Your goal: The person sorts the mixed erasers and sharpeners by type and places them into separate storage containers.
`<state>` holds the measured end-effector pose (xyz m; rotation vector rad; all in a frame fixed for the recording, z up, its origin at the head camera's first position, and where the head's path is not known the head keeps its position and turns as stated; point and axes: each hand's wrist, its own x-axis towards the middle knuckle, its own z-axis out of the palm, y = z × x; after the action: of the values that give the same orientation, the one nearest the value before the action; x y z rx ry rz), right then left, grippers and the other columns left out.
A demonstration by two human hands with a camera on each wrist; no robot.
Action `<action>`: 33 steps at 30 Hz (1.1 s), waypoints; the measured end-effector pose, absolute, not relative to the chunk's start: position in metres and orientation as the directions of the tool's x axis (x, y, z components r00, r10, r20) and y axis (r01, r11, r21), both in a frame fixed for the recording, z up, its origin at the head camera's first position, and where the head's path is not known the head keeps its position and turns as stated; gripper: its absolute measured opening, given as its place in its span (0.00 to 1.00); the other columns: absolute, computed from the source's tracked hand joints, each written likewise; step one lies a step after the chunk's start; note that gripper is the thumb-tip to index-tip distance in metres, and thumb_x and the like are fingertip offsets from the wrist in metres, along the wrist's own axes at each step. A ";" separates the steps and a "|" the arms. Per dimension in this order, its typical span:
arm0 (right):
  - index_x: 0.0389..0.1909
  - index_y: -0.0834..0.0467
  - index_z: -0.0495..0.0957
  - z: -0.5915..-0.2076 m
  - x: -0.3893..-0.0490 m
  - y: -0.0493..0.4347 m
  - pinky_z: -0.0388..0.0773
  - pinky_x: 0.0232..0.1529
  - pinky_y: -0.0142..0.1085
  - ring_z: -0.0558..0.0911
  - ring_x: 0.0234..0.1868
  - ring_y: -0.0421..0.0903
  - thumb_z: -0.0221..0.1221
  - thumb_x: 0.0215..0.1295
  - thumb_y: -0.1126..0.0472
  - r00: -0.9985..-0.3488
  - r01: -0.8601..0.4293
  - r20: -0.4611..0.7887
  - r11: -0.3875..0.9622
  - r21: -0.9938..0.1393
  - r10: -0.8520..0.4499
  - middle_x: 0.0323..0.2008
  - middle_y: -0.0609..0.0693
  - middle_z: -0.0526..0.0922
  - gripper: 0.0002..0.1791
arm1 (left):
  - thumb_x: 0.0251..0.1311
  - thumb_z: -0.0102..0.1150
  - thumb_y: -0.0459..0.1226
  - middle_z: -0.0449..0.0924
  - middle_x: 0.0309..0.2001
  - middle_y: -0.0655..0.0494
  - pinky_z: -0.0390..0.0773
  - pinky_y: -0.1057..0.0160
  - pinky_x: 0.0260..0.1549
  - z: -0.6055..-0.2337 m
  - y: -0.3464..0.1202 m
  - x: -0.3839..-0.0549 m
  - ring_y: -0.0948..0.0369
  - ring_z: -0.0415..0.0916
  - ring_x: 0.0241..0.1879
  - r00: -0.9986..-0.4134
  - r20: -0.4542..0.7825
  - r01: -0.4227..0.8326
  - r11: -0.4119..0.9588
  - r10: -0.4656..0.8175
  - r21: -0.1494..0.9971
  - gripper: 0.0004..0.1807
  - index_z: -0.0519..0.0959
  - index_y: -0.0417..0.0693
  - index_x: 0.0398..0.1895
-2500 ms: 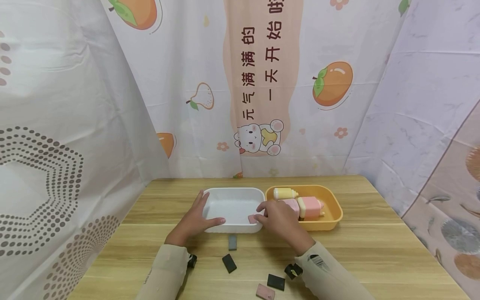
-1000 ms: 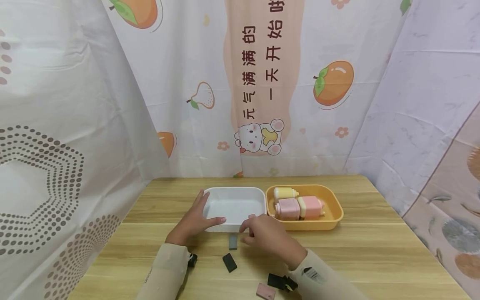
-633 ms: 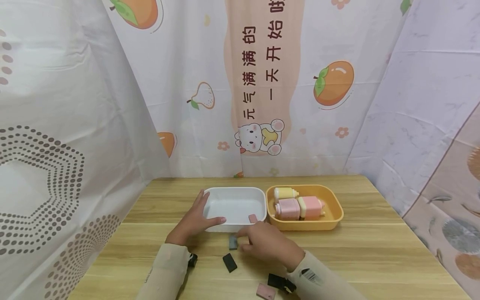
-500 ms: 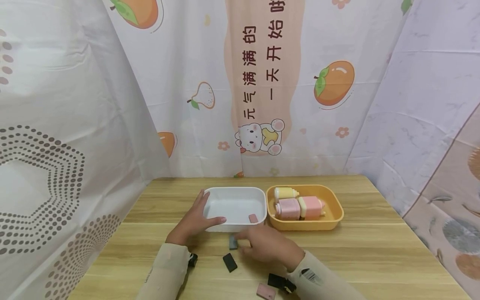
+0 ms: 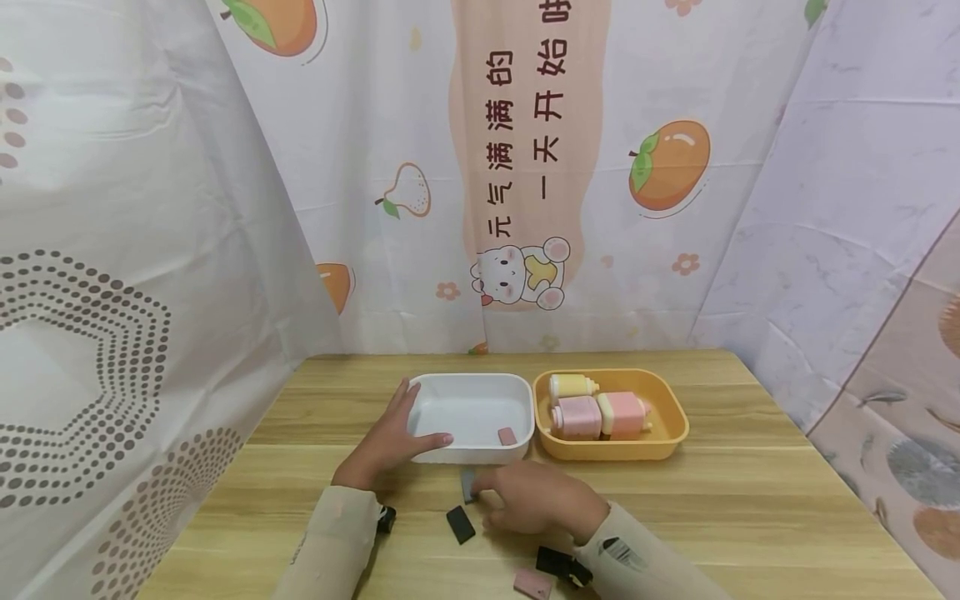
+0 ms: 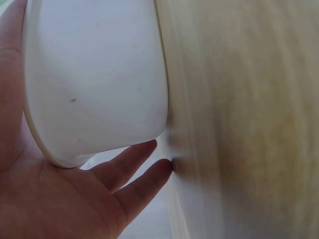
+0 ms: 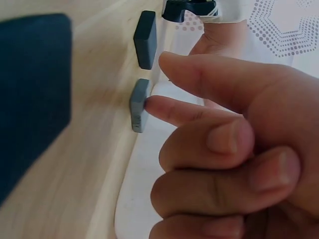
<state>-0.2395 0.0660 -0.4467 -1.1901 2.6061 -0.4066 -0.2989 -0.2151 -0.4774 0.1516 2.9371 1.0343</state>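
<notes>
My left hand [image 5: 386, 442] rests, thumb and fingers spread, at the left end of the white tray [image 5: 468, 456]; the thumb lies over the near rim. In the left wrist view the white wall [image 6: 99, 74] sits against the palm. My right hand [image 5: 528, 496] is low over the table, its index fingertip touching a small grey rectangular block [image 5: 468, 485]. From the right wrist view, the thumb stands apart from the grey block [image 7: 139, 105], and the other fingers are curled into the palm. A small pink block [image 5: 507, 436] lies in the tray's near right corner.
A black block [image 5: 461, 525] lies just nearer than the grey one. Another black block [image 5: 553, 562] and a pink block [image 5: 532, 583] are by the right wrist. The yellow tray [image 5: 678, 433] beside the white one holds several bottle-shaped toys [image 5: 576, 417]. Curtains surround the table.
My right hand let go of the pink block in the white tray, then came down and nearer to the grey block, which has turned slightly. The left hand has stayed put.
</notes>
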 end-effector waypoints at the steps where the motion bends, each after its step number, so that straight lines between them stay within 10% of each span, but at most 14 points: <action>1: 0.58 0.40 0.83 -0.446 -0.239 0.066 0.81 0.48 0.35 0.78 0.40 0.32 0.69 0.64 0.46 -0.639 -0.693 -0.111 0.631 -0.349 -0.762 0.47 0.36 0.86 0.21 | 0.46 0.70 0.73 0.30 0.86 0.50 0.56 0.28 0.71 -0.477 -0.215 -0.299 0.41 0.40 0.83 -0.995 0.009 0.082 0.775 0.099 0.627 0.70 0.44 0.56 0.85; 14: 0.38 0.42 0.87 -0.434 -0.239 0.074 0.78 0.37 0.30 0.77 0.32 0.32 0.72 0.60 0.50 -0.624 -0.666 -0.145 0.620 -0.416 -0.768 0.33 0.33 0.82 0.07 | 0.47 0.71 0.70 0.29 0.86 0.51 0.55 0.29 0.73 -0.476 -0.214 -0.297 0.43 0.39 0.83 -0.996 -0.003 0.065 0.772 0.086 0.632 0.69 0.44 0.56 0.86; 24: 0.61 0.42 0.82 -0.444 -0.246 0.075 0.75 0.29 0.29 0.75 0.26 0.33 0.78 0.50 0.61 -0.619 -0.676 -0.111 0.599 -0.429 -0.778 0.32 0.37 0.82 0.34 | 0.45 0.70 0.73 0.30 0.86 0.52 0.57 0.28 0.72 -0.474 -0.212 -0.296 0.42 0.41 0.83 -0.996 0.011 0.077 0.775 0.090 0.627 0.71 0.44 0.56 0.86; 33: 0.56 0.41 0.86 -0.452 -0.252 0.076 0.78 0.33 0.29 0.78 0.29 0.32 0.78 0.51 0.61 -0.620 -0.658 -0.123 0.599 -0.456 -0.775 0.38 0.35 0.84 0.29 | 0.46 0.70 0.73 0.30 0.86 0.52 0.56 0.28 0.72 -0.474 -0.212 -0.296 0.42 0.41 0.83 -0.997 0.001 0.065 0.776 0.082 0.627 0.70 0.45 0.56 0.85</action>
<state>-0.2518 0.0764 -0.4517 -1.1653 2.5207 -0.5347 -0.2963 -0.2118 -0.4744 0.1210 2.9361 1.0355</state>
